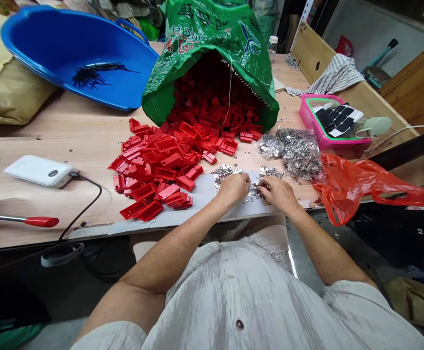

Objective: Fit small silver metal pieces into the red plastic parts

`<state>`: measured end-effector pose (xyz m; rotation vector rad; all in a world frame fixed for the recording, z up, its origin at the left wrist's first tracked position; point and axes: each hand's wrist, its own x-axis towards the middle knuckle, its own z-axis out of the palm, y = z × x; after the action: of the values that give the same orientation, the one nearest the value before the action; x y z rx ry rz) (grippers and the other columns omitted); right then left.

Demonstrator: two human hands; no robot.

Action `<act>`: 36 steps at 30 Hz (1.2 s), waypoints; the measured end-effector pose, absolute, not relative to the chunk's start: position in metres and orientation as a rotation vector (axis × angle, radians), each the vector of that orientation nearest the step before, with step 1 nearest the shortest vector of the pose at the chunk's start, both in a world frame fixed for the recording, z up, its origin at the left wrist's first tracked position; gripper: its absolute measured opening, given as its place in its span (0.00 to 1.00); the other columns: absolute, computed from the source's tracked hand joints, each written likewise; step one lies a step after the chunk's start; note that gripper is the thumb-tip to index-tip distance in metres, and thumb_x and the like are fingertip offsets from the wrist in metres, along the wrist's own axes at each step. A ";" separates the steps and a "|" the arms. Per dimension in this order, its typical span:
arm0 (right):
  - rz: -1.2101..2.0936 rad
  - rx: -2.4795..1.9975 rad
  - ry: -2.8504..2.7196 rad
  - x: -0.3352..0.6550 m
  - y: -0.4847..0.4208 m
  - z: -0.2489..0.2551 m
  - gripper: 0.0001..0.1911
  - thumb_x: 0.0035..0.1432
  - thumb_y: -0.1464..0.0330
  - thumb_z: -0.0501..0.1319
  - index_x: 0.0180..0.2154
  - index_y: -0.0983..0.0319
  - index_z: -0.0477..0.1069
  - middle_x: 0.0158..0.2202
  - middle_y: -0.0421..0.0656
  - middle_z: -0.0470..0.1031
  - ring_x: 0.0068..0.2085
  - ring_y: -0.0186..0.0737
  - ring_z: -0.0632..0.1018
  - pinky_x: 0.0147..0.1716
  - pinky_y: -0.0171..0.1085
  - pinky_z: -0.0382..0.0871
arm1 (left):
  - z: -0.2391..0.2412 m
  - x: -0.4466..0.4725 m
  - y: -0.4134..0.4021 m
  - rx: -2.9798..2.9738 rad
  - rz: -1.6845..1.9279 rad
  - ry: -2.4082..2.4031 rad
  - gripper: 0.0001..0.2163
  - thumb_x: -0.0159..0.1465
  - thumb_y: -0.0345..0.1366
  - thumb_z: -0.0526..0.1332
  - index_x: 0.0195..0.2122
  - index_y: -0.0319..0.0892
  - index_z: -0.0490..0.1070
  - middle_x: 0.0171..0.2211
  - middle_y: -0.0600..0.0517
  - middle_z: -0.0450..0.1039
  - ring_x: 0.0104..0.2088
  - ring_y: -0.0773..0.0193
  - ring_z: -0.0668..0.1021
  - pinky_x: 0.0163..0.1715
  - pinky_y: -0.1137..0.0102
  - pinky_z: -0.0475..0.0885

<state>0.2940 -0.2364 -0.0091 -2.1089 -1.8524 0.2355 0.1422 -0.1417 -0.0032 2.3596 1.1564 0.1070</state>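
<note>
My left hand [234, 188] is closed over the grey sheet at the table's front, fingertips pinched. My right hand [279, 193] faces it from the right, thumb and fingers pressed together. What either one grips is too small to make out. Small metal pieces [223, 173] lie in a loose pile just beyond my left hand, and another little metal pile [270, 171] is behind my right hand. More bits are scattered between the two hands. To the left, a heap of red plastic parts [164, 163], shaped like small open troughs, spreads over the table.
A green woven sack [212, 36] lies open behind the heap, full of red parts. Bagged metal pieces [301, 153], a red plastic bag [368, 184] and a pink basket [310, 121] are at right. On the left are a blue basin [51, 43] and a white power bank [40, 170].
</note>
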 end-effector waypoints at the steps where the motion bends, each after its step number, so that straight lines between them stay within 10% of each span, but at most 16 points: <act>1: 0.251 -2.090 -1.836 0.295 -0.235 -0.008 0.05 0.61 0.68 0.59 0.36 0.56 0.74 0.37 0.41 0.78 0.38 0.41 0.75 0.35 0.36 0.63 | -0.003 0.142 -0.140 2.312 0.153 1.132 0.08 0.61 0.36 0.61 0.40 0.45 0.77 0.37 0.47 0.80 0.41 0.55 0.79 0.42 0.66 0.70; 9: 0.238 -1.975 -1.750 0.289 -0.223 0.000 0.04 0.59 0.70 0.58 0.34 0.58 0.72 0.36 0.42 0.77 0.39 0.40 0.76 0.40 0.36 0.64 | -0.005 0.152 -0.137 1.321 0.461 0.963 0.06 0.54 0.25 0.63 0.31 0.41 0.68 0.18 0.58 0.70 0.16 0.72 0.70 0.19 0.77 0.61; 36: 0.204 -1.987 -1.700 0.282 -0.216 0.006 0.03 0.60 0.69 0.58 0.34 0.58 0.70 0.34 0.40 0.77 0.36 0.38 0.76 0.36 0.34 0.62 | -0.008 0.149 -0.138 1.215 0.613 0.937 0.03 0.58 0.32 0.61 0.33 0.40 0.67 0.24 0.54 0.74 0.17 0.71 0.72 0.16 0.76 0.61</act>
<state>0.2816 -0.2155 0.0056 -1.9865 -1.7001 0.2037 0.1489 -0.1382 -0.0081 1.2149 0.9374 0.6126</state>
